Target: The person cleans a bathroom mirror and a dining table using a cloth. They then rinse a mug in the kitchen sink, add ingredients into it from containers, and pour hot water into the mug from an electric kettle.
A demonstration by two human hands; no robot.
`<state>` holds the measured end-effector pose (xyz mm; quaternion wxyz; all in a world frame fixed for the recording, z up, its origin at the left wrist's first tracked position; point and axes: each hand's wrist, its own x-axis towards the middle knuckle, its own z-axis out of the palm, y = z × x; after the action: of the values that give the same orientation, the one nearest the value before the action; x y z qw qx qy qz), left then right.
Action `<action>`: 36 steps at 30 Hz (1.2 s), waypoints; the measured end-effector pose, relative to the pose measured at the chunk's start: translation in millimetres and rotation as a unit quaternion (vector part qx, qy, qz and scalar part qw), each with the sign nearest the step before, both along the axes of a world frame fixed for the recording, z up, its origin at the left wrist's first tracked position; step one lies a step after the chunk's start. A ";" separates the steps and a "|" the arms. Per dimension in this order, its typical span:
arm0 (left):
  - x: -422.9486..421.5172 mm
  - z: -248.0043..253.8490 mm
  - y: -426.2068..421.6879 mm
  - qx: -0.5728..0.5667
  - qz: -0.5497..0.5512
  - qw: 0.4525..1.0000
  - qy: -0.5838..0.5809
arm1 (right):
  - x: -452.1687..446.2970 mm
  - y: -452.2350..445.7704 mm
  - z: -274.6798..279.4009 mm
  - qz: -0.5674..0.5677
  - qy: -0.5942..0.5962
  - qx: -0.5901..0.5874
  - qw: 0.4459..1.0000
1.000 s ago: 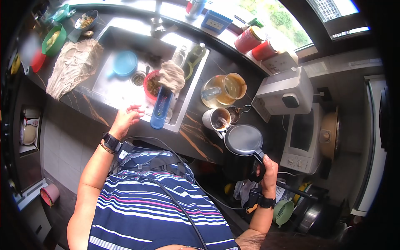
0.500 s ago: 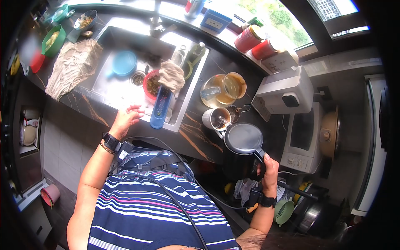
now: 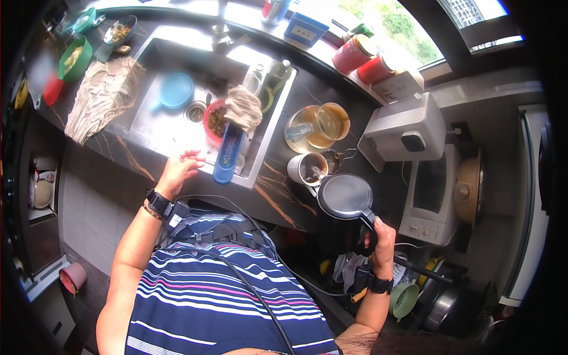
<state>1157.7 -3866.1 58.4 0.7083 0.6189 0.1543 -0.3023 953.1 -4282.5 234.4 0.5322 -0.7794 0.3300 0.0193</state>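
My right hand (image 3: 383, 241) is wrapped round the handle of a black electric kettle (image 3: 345, 196) with a grey lid. The kettle's spout tips over a white mug (image 3: 294, 170), and a thin stream runs into the dark contents. Behind the mug lies a small strainer (image 3: 335, 161) with dark bits in it. A glass pitcher (image 3: 296, 142) and an amber-coloured glass container (image 3: 335, 123) stand beyond. Over the sink's front edge my left hand (image 3: 181, 170) hovers with loose, parted fingers, holding nothing. Close to it is a long blue drainer (image 3: 225, 164).
In the sink (image 3: 145, 118) are a light-blue dipper (image 3: 176, 90) and a red bowl (image 3: 213, 125) of scraps. Cloths (image 3: 106, 94) lie at its left and over the blue drainer. A white appliance (image 3: 411, 127) and a microwave (image 3: 429, 195) stand at right. Cables cross my front.
Hardly anything differs. The kettle has shifted very slightly, still pouring into the mug. My left hand stays where it was.
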 end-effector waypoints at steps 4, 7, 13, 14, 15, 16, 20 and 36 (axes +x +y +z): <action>-0.1 -0.5 0.2 0.001 -0.008 1.000 -0.004 | -0.8 -0.4 -1.1 0.000 0.001 0.010 1.000; 0.4 1.3 -0.6 0.000 -0.006 1.000 0.001 | -0.9 0.4 -1.1 -0.001 -0.002 0.015 1.000; -0.6 0.3 0.1 0.003 0.000 1.000 0.005 | -10.7 -5.1 -9.9 0.017 -0.032 0.007 0.999; -0.5 0.0 0.5 0.004 -0.001 1.000 0.005 | -11.7 -4.9 -11.3 0.016 -0.033 0.008 0.999; -0.3 -0.2 0.9 0.003 -0.001 1.000 0.004 | -12.8 -4.4 -12.9 0.014 -0.043 0.009 0.999; -0.2 -0.1 1.2 0.002 -0.003 1.000 0.003 | -14.3 -3.6 -14.4 0.011 -0.054 0.011 0.998; 1.1 6.0 -2.2 0.017 -0.007 1.000 0.004 | -20.6 -2.7 -20.7 -0.013 -0.077 0.012 0.997; 1.8 10.9 0.6 0.046 -0.032 0.998 -0.005 | -54.3 -17.4 -87.3 -0.312 -0.302 0.088 0.896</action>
<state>1159.6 -3865.6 69.3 0.6697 0.6571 0.1446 -0.3144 898.7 -4300.0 147.2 0.6516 -0.5542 0.3769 -0.3552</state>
